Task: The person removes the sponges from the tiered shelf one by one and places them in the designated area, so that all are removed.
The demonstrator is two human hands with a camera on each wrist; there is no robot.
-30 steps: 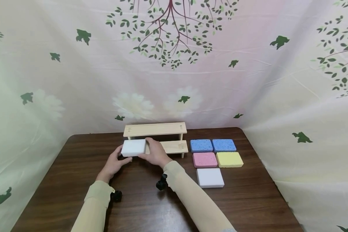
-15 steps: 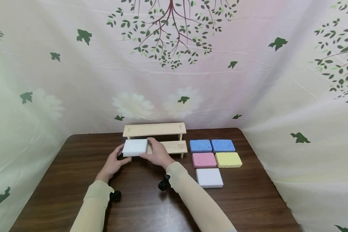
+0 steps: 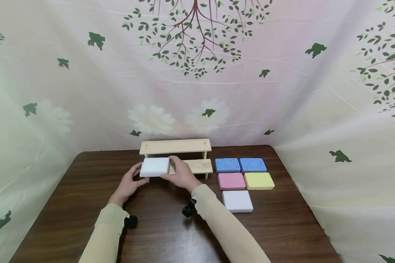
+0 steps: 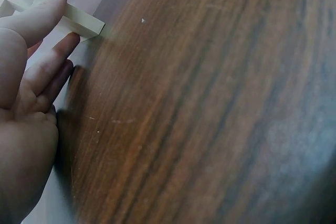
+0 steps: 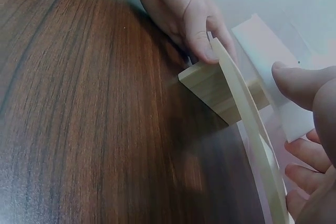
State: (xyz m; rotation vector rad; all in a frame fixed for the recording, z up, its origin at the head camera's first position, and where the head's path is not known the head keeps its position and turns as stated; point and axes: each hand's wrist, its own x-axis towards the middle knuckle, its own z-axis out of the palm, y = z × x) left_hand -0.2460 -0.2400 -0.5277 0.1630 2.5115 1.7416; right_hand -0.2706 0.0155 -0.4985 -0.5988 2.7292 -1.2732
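A white sponge (image 3: 154, 167) lies at the left part of the lower wooden shelf (image 3: 199, 167). My right hand (image 3: 182, 175) holds its right end, thumb in front and fingers behind. In the right wrist view the sponge (image 5: 268, 51) shows beside the right thumb (image 5: 299, 85). My left hand (image 3: 126, 188) is at the shelf's left end, with its fingers extended beside the sponge's left edge. Its thumb overlaps the shelf leg (image 5: 207, 90) in the right wrist view. The left wrist view shows the left thumb and fingers apart around the shelf's end (image 4: 84, 19).
Behind stands a higher wooden shelf (image 3: 176, 147). On the right of the brown table (image 3: 164, 233) are two blue sponges (image 3: 228, 165), a pink sponge (image 3: 232, 181), a yellow sponge (image 3: 259, 181) and another white sponge (image 3: 237, 201). A patterned cloth (image 3: 102, 84) surrounds the table.
The held white sponge and my right hand have shifted slightly right along the lower shelf. My left fingertips have edged right a little; the left forearm is nearly still.
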